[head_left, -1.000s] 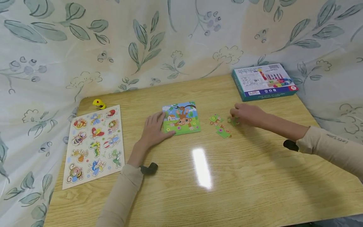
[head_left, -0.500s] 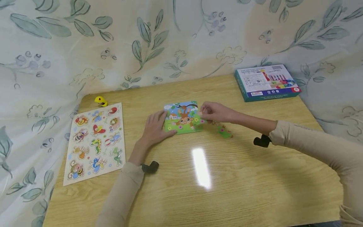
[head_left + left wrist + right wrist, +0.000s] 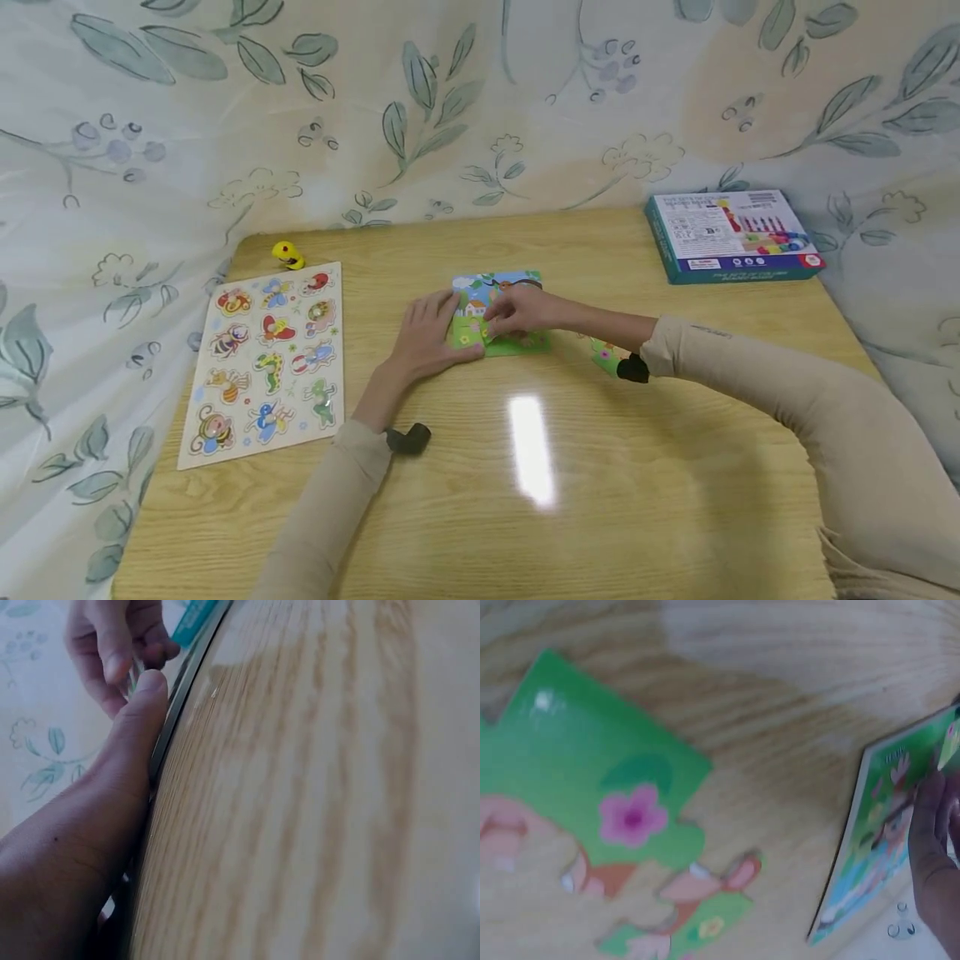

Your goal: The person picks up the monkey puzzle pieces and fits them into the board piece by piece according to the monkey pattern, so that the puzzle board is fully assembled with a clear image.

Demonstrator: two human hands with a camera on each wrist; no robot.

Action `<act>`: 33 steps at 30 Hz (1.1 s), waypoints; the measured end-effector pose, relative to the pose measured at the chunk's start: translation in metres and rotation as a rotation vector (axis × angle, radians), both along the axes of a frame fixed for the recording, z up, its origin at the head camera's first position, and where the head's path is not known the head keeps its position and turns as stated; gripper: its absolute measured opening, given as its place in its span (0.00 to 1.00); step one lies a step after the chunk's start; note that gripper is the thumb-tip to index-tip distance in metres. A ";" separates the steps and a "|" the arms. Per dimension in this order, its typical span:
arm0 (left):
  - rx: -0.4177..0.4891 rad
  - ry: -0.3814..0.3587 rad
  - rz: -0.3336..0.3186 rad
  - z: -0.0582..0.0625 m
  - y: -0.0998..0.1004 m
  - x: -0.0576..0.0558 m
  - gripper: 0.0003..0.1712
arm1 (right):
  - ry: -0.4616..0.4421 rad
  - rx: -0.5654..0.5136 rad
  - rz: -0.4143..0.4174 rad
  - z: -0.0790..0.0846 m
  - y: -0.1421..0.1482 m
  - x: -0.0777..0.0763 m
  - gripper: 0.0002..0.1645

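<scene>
A square jigsaw board (image 3: 467, 287) with a cartoon monkey scene lies on the wooden table; the right hand partly covers it. My left hand (image 3: 429, 333) rests at its left side, with fingers along the left edge and thumb at the lower edge. Over the board's left half, my right hand (image 3: 525, 307) pinches a small green jigsaw piece (image 3: 483, 328). Loose pieces lie right of the board, partly under the right forearm. In the right wrist view, one is a green piece with a pink flower (image 3: 622, 776), and beside it lies a smaller green-and-brown piece (image 3: 724, 909).
A peg board with insect pictures (image 3: 258, 367) lies at the left, with a small yellow toy (image 3: 288, 255) behind it. At the back right sits a teal-edged box (image 3: 735, 236). A patterned cloth (image 3: 337, 108) hangs behind the table.
My right hand has come left from the loose pieces to the board, carrying one piece. My left hand stays at the board's left edge. The head view has shifted slightly.
</scene>
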State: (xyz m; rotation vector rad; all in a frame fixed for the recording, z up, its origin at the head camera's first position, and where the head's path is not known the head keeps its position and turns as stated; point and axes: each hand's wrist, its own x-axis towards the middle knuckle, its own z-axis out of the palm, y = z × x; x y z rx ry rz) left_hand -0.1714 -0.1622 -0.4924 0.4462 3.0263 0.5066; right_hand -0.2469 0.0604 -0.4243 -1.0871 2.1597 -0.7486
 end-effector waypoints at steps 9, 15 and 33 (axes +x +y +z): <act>-0.015 -0.028 0.023 0.000 -0.007 0.011 0.61 | 0.328 0.033 0.299 0.000 -0.010 0.005 0.16; 0.000 -0.034 0.015 -0.003 -0.004 0.011 0.63 | 0.612 0.026 0.247 -0.002 -0.005 0.011 0.18; 0.007 0.009 -0.002 0.000 0.001 0.000 0.66 | 0.647 -0.016 0.305 -0.003 -0.021 0.024 0.14</act>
